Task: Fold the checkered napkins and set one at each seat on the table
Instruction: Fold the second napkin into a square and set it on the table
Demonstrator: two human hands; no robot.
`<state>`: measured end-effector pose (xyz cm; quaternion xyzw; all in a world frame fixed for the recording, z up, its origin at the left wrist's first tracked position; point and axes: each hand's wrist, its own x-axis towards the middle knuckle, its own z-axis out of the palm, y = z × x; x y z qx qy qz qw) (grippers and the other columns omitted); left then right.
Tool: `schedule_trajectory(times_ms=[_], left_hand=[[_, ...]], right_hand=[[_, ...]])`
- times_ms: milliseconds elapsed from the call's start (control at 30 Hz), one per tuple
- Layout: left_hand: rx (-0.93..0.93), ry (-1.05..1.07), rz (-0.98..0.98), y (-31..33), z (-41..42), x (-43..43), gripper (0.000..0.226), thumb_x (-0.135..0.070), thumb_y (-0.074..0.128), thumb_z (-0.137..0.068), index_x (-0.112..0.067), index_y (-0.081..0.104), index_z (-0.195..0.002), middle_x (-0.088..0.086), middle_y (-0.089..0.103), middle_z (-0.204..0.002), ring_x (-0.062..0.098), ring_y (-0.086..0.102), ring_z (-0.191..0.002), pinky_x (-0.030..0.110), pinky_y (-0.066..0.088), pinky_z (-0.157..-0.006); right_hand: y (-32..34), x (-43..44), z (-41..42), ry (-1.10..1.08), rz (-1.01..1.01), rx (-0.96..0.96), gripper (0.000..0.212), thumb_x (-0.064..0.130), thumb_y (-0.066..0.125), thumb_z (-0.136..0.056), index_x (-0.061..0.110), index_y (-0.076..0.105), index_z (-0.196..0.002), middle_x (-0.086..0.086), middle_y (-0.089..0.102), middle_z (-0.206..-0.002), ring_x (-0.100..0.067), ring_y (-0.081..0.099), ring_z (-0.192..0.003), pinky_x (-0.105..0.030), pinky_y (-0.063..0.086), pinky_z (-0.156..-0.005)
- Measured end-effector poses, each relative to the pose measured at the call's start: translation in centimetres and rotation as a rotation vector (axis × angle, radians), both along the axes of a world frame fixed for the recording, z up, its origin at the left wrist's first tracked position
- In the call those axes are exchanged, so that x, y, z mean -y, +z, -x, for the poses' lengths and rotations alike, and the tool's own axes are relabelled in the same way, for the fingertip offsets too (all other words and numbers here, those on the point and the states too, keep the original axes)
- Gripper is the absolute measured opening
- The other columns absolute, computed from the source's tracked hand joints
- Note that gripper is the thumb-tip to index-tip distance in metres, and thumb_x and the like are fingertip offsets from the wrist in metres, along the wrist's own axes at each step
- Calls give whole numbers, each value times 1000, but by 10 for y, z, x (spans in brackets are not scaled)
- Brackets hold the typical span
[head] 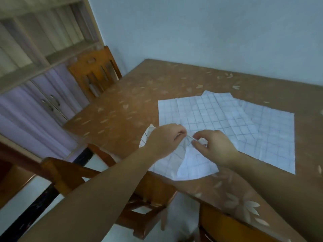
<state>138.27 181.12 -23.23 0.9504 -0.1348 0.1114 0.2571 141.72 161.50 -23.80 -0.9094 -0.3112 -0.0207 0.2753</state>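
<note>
The only container in view is the cabinet [43,103] at 9 o'clock, its 2 lilac doors closed, so its contents cannot be seen; the open shelves [40,32] above it at 10 o'clock are too blurred to tell what they hold.

Near the middle of the view, both hands meet over 1 checkered napkin [190,165]. The left hand [166,138] has its fingers curled in, thumb and forefinger pinching a bunched ridge of the cloth. The right hand [213,145] pinches the same ridge just beside it, the fingertips of the 2 hands nearly touching. The rest of this napkin hangs down toward 6 o'clock and drapes onto the near edge of the table, with a corner poking out behind the left hand at 9 o'clock.

At 2 o'clock from the hands, more checkered napkins [236,119] lie flat and overlapping on the table [131,95]; at least 3 edges show.

The table has a brown top with a pale leaf pattern and stands against a light blue wall [209,32] at 12 o'clock. A wooden chair [94,72] stands at the far left corner at 10 o'clock, and another wooden chair [73,173] sits at 7 o'clock under the left forearm.
</note>
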Motion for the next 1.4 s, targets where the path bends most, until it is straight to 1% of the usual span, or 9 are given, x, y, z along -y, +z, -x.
schedule_trajectory(times_ms=[267, 400, 567, 667, 867, 1000, 1100, 1233, 1400], left_hand=[[185, 47, -89, 88, 84, -9, 19, -29, 48, -99, -22, 66, -103, -6, 70, -94, 14, 63, -86, 41, 53, -75], [245, 39, -97, 116, 120, -6, 18, -33, 48, -100, -26, 64, -103, -8, 68, -96, 15, 63, -88, 40, 52, -72], [280, 37, -92, 143, 147, 15, 17, -32, 48, -99, -25, 64, -102, -6, 68, -96, 18, 61, -88, 39, 51, -70], [283, 59, -67, 162, 161, 31, 14, -29, 50, -99, -23, 62, -99, -6, 66, -92, 19, 59, -85, 38, 47, -69], [29, 28, 19, 194, 179, 82, 14, -42, 56, -94, -28, 61, -95, -10, 61, -82, 12, 58, -77, 30, 44, -67], [-190, -93, 115, 198, 183, 167, 37, -54, 71, -80, -33, 65, -110, -14, 69, -100, 0, 64, -93, 25, 52, -84], [-165, -201, 282, 191, 184, 236, 7, -35, 74, -84, -31, 72, -89, -16, 72, -89, -4, 66, -86, 23, 53, -80], [-179, -220, 417, 185, 185, 295, 28, -18, 62, -94, -25, 65, -68, -22, 61, -55, -10, 54, -56, 13, 40, -59], [-238, -215, 477, 175, 182, 319, 46, -19, 61, -96, -28, 62, -51, -18, 58, -54, -7, 51, -55, 16, 40, -58]], right_hand=[[68, 25, 83, -16, 34, 238, 20, 34, 60, -91, 17, 72, -92, 4, 73, -81, -16, 66, -73, -35, 49, -70], [97, 55, 119, -105, 44, 325, 26, 18, 61, -91, 15, 56, -66, 3, 54, -55, -20, 49, -50, -28, 29, -53], [147, 92, 152, -232, -93, 244, 15, 17, 64, -91, 17, 67, -76, 4, 68, -72, -18, 62, -70, -30, 44, -59], [180, 123, 161, -288, -216, 73, 25, 21, 68, -88, 23, 62, -64, 6, 63, -65, -12, 55, -65, -22, 36, -54], [223, 193, 176, -243, -408, -29, 10, 18, 76, -82, 19, 75, -72, 18, 69, -63, 13, 57, -59, -2, 40, -55], [243, 232, 192, -172, -374, -58, 6, 23, 76, -82, 20, 78, -76, 6, 75, -74, 2, 63, -67, -16, 49, -66], [250, 261, 204, -119, -329, -51, 7, 23, 76, -82, 18, 78, -78, 2, 76, -77, -2, 65, -70, -19, 50, -69], [258, 305, 206, -91, -200, 1, 12, 28, 78, -79, 17, 76, -78, -5, 74, -78, -12, 67, -73, -27, 51, -71], [262, 360, 206, -120, -136, -144, 22, 30, 79, -78, 10, 72, -73, -14, 65, -68, -8, 55, -62, -29, 41, -66]])
